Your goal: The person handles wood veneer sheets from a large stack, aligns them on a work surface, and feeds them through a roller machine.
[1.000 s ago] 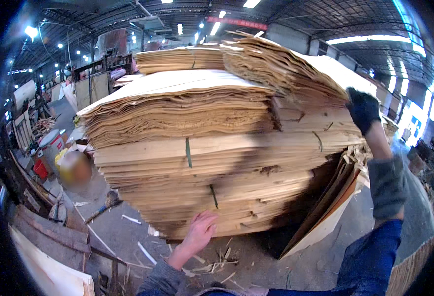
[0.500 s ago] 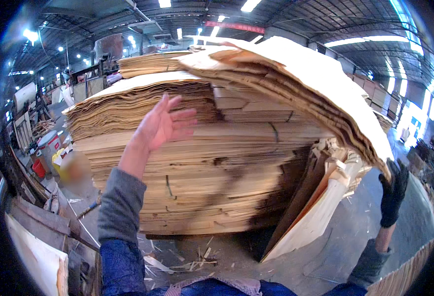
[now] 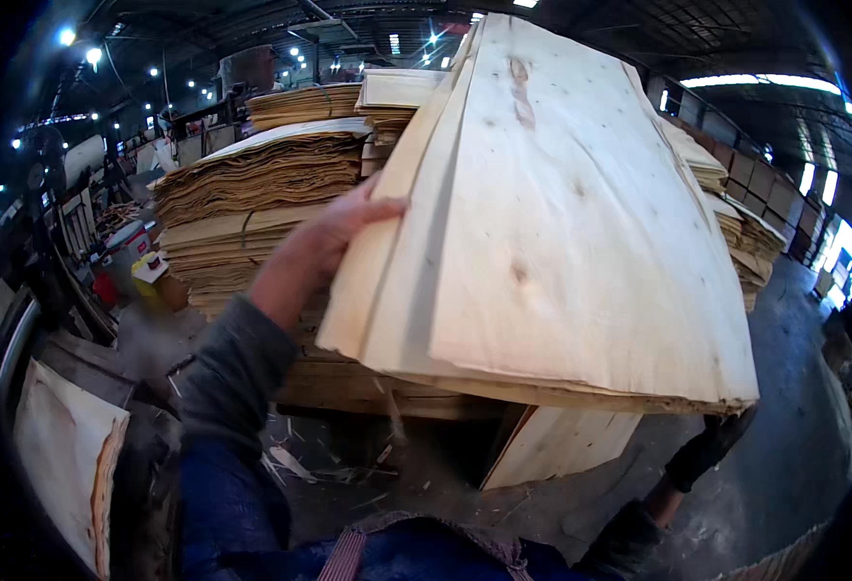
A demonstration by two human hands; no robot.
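A thick batch of pale wood veneer sheets (image 3: 581,252) slopes toward me, spread slightly like a fan along its left side. My bare left hand (image 3: 334,232) is closed on that left edge, thumb on top and fingers hidden beneath. Under the near right corner is my right hand (image 3: 707,450) in a black glove, gripping the sheets from below; its fingertips are mostly hidden. Behind the batch, a tall stack of veneer (image 3: 261,179) shows ragged, wavy edges. A board-like sheet (image 3: 566,445) leans below the batch, its upper part covered.
More veneer stacks (image 3: 750,237) stand at the right. At lower left lies a pale sheet (image 3: 67,455) with a rough brown edge. Wood scraps (image 3: 295,465) litter the floor ahead of me. A yellow container (image 3: 150,271) and a red bucket (image 3: 104,289) sit at far left.
The batch has come off the stack's right side toward me and turned flatter to view. My left hand, open before, has taken hold of its left edge. My right hand has moved left and lower.
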